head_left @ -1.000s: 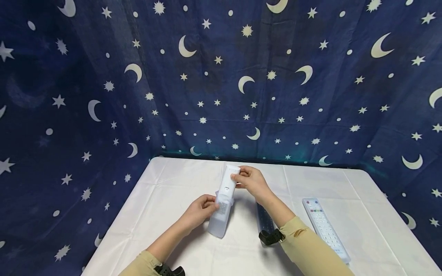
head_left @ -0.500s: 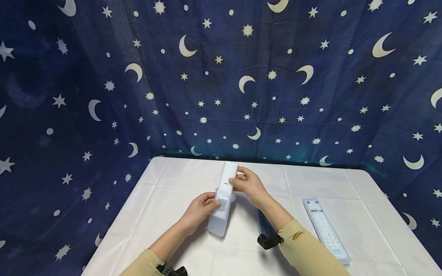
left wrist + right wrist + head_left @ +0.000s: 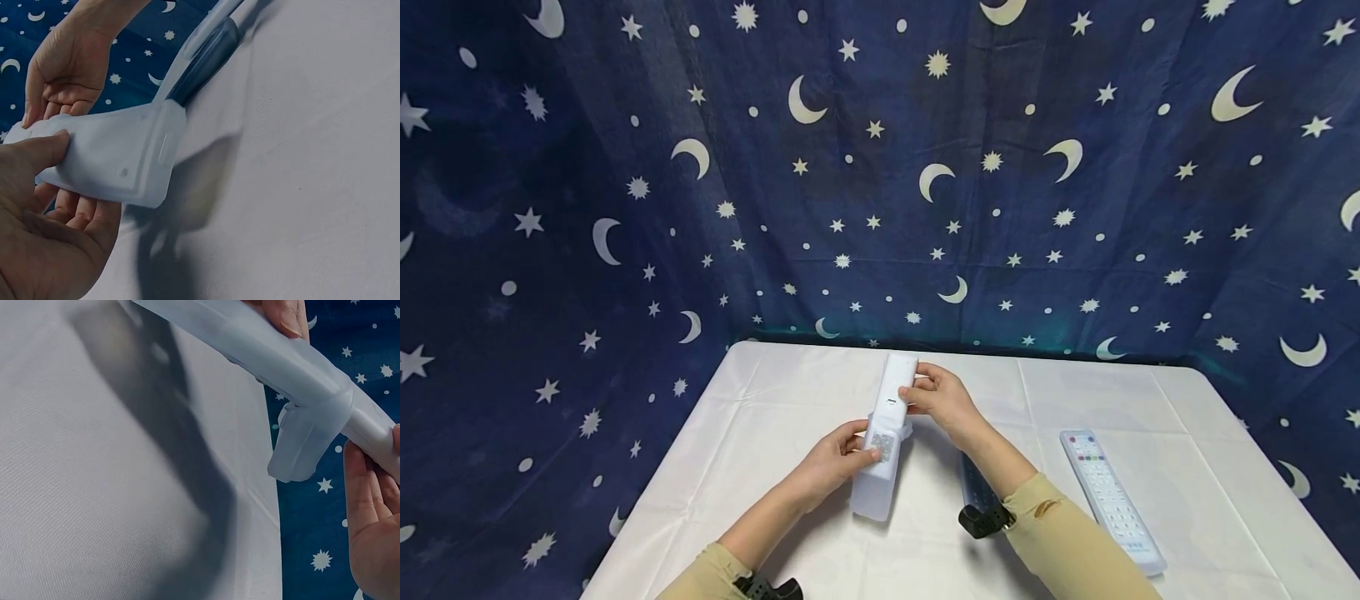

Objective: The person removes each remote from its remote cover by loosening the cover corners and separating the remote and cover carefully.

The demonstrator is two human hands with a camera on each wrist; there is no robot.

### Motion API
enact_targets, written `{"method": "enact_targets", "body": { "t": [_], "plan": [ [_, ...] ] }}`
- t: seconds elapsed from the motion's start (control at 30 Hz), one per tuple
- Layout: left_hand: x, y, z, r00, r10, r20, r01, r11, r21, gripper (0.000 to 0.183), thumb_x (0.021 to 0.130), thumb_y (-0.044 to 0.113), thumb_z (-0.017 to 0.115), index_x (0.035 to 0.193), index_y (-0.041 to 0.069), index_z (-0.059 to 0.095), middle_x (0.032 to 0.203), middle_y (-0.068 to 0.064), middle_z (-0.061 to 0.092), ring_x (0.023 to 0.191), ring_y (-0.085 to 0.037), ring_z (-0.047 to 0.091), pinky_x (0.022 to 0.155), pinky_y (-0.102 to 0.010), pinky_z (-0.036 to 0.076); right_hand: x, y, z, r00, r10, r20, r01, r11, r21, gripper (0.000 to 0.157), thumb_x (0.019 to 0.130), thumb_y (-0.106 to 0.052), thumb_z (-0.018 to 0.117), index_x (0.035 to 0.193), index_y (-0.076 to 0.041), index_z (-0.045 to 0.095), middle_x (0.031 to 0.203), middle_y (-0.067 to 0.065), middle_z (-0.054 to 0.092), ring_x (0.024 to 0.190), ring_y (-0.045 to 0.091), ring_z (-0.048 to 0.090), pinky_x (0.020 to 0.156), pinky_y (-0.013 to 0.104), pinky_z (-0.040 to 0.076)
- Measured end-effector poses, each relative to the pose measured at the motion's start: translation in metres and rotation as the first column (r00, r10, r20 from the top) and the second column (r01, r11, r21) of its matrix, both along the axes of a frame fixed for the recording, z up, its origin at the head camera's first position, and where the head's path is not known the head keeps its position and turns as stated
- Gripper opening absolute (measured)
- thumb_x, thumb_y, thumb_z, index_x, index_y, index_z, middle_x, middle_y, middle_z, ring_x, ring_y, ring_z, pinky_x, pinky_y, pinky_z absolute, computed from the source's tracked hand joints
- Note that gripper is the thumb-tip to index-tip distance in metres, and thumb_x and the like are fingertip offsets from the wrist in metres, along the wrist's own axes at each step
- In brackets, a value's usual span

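Observation:
A white remote control (image 3: 895, 396), its back facing up, sits partly inside a translucent silicone cover (image 3: 871, 498). My left hand (image 3: 831, 465) pinches the cover with the remote in it, thumb on top near a greyish label and fingers beneath. Higher up, my right hand (image 3: 946, 407) holds the bare part of the remote from its right side. In the right wrist view, a loose flap of the cover (image 3: 306, 440) hangs below the remote where the bare part emerges. The cover's closed end (image 3: 156, 153) points toward the left wrist camera.
A dark remote (image 3: 977, 487) lies on the white-covered table (image 3: 760, 433), partly hidden under my right forearm. Farther right lies a white remote in a clear cover (image 3: 1112, 504), buttons up. Behind the table hangs a blue star-and-moon curtain (image 3: 880, 208).
The held remote and cover have tilted slightly left. My right thumb sits a little lower on the remote, and my left thumb has slid slightly down the cover. The other remotes stay put.

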State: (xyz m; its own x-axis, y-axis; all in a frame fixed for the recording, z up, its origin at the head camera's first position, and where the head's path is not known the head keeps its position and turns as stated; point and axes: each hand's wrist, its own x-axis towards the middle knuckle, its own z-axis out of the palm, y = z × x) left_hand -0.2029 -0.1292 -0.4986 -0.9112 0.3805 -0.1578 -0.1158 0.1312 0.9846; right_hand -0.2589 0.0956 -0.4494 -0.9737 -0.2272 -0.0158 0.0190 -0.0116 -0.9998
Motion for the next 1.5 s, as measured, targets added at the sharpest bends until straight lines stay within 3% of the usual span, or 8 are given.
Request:
{"method": "enact_targets", "body": {
  "t": [0.33, 0.7, 1.0, 1.33, 1.5],
  "plan": [
    [0.003, -0.004, 0.004, 0.998, -0.053, 0.039, 0.054, 0.998, -0.027, 0.068, 0.096, 0.025, 0.074, 0.153, 0.006, 0.042, 0.111, -0.012, 0.065, 0.096, -0.021, 0.063, 0.074, -0.032, 0.052, 0.001, 0.000, -0.001, 1.000, 0.027, -0.001, -0.027, 0.999, 0.026, 0.049, 0.094, -0.002, 0.070, 0.138, 0.008, 0.051, 0.111, 0.020, 0.071, 0.091, 0.022, 0.071, 0.085, 0.041, 0.060],
    [0.009, -0.005, 0.006, 0.997, -0.073, -0.023, 0.070, 0.992, -0.103, 0.066, 0.097, 0.026, 0.074, 0.152, 0.006, 0.043, 0.110, -0.011, 0.062, 0.095, -0.022, 0.062, 0.074, -0.035, 0.052, 0.002, -0.001, -0.002, 1.000, -0.003, 0.019, 0.003, 1.000, 0.027, 0.048, 0.092, 0.000, 0.071, 0.137, 0.007, 0.053, 0.106, 0.017, 0.073, 0.089, 0.023, 0.071, 0.083, 0.041, 0.060],
    [0.011, 0.000, -0.003, 0.998, -0.069, 0.009, 0.069, 0.998, 0.013, 0.085, 0.088, 0.009, 0.080, 0.157, 0.012, 0.030, 0.127, -0.016, 0.054, 0.107, -0.027, 0.062, 0.086, -0.042, 0.056, 0.000, -0.006, 0.000, 1.000, -0.007, 0.000, 0.007, 1.000, -0.015, 0.047, 0.095, 0.000, 0.068, 0.138, 0.008, 0.051, 0.114, 0.022, 0.070, 0.091, 0.021, 0.071, 0.084, 0.038, 0.060],
    [0.018, -0.006, 0.006, 0.985, -0.169, -0.021, 0.163, 0.971, -0.173, 0.092, 0.089, 0.010, 0.079, 0.161, 0.028, 0.025, 0.124, -0.014, 0.059, 0.104, -0.030, 0.064, 0.083, -0.047, 0.056, -0.001, 0.002, 0.010, 0.999, -0.038, -0.013, 0.038, 0.999, 0.024, 0.049, 0.094, 0.000, 0.068, 0.139, 0.008, 0.050, 0.116, 0.023, 0.070, 0.091, 0.022, 0.071, 0.088, 0.047, 0.058],
    [0.017, -0.006, 0.005, 0.988, -0.155, 0.008, 0.155, 0.979, -0.132, 0.082, 0.090, 0.014, 0.077, 0.158, 0.021, 0.031, 0.129, -0.013, 0.057, 0.108, -0.028, 0.061, 0.085, -0.045, 0.055, -0.001, 0.003, 0.008, 0.999, -0.044, -0.008, 0.044, 0.999, 0.014, 0.050, 0.094, 0.001, 0.068, 0.140, 0.008, 0.050, 0.117, 0.024, 0.069, 0.091, 0.022, 0.071, 0.086, 0.043, 0.059]
  ]
}}
